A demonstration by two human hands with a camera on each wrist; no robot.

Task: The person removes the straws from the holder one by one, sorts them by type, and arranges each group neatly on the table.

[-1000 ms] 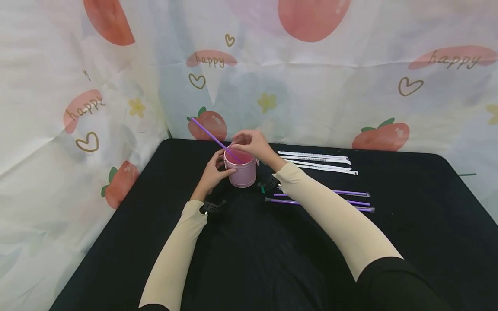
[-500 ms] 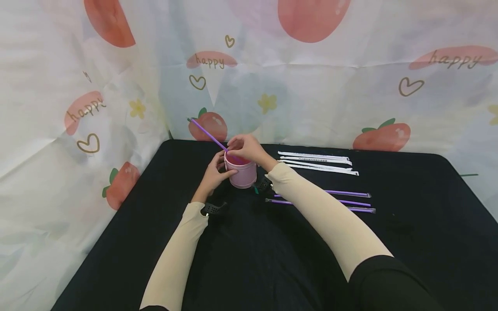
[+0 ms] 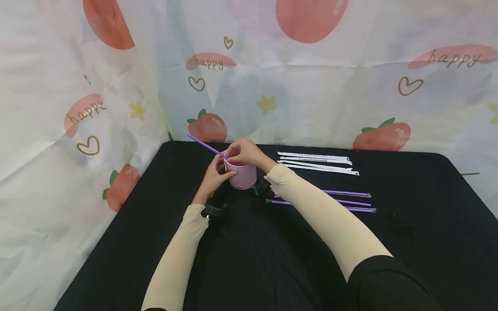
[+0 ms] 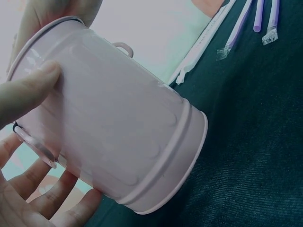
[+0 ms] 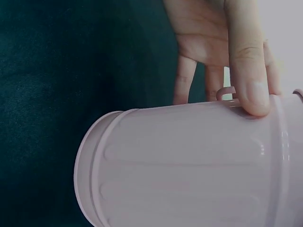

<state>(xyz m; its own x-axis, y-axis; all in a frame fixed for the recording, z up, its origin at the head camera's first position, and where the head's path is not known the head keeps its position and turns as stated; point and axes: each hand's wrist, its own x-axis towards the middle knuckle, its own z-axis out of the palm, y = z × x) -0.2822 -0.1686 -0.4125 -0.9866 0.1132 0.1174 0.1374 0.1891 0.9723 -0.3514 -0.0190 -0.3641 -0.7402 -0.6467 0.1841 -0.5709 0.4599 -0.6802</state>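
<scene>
A pink metal bucket [image 3: 243,176] with small side loops stands on the black-covered table. My left hand [image 3: 212,179] grips its left side, thumb across the front near the rim and fingers behind, as the left wrist view shows. A purple straw [image 3: 204,143] slants out of the bucket's mouth toward the upper left. Over the rim, my right hand [image 3: 249,153] has its fingers curled down at the straw and pinches it where it crosses the rim. The straw's lower end is hidden inside the bucket. In the right wrist view the left thumb [image 5: 251,85] presses the bucket wall.
Several white paper-wrapped straws [image 3: 317,163] lie in a row at the back right. Nearer, several purple straws [image 3: 359,210], some in clear wrappers, lie partly under the right forearm. A printed curtain [image 3: 311,95] hangs behind the table.
The right hand has moved slightly left and down to the rim, its fingers closing at the straw. The straw's upper end has tipped lower. The left hand stays on the bucket.
</scene>
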